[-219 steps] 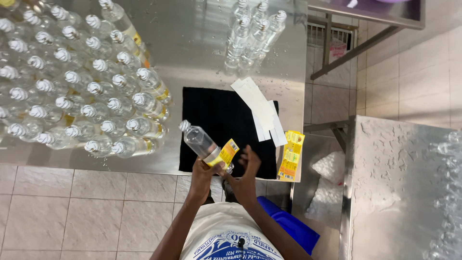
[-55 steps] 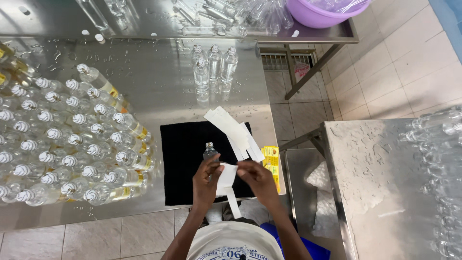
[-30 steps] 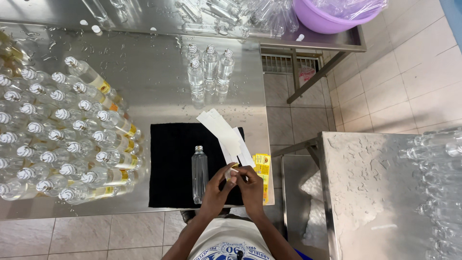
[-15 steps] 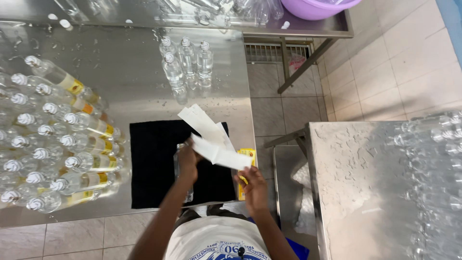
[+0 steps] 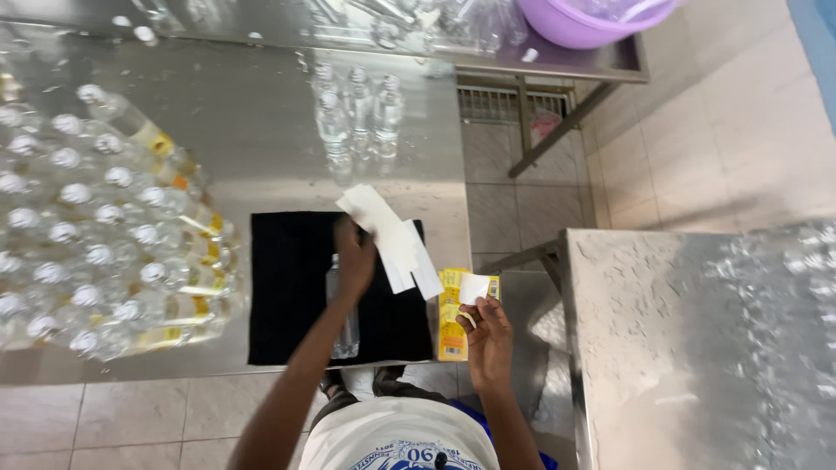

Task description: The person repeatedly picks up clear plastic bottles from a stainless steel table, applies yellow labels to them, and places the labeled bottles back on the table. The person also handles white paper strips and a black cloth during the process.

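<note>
Compared with half a second back, the left hand (image 5: 355, 258) has dropped onto the clear bottle (image 5: 345, 315) lying on the black mat (image 5: 287, 296), and the right hand (image 5: 488, 335) has swung out to the right with a small white label (image 5: 475, 288) now pinched in its fingertips. Only the head view here, so that's all I've got. The left hand's fingers are curled over the bottle's far end, near the neck, though whether it's a real grip or just resting there, I can't tell. The bottle lies lengthwise, cap end away from the person, roughly mid-mat on the steel table (image 5: 261, 130). White backing strips (image 5: 392, 239) lie across the mat's far right corner, and a yellow label sheet (image 5: 453, 305) sits just right of the mat. A big batch of capped bottles (image 5: 104, 235) fills the left side, and a few more bottles (image 5: 357, 109) stand farther back. Looks to me like the labelling step: sticker peeled, bottle being steadied. I'd guess the next move needs the two hands brought together and the label lined up square on the bottle's side.
</note>
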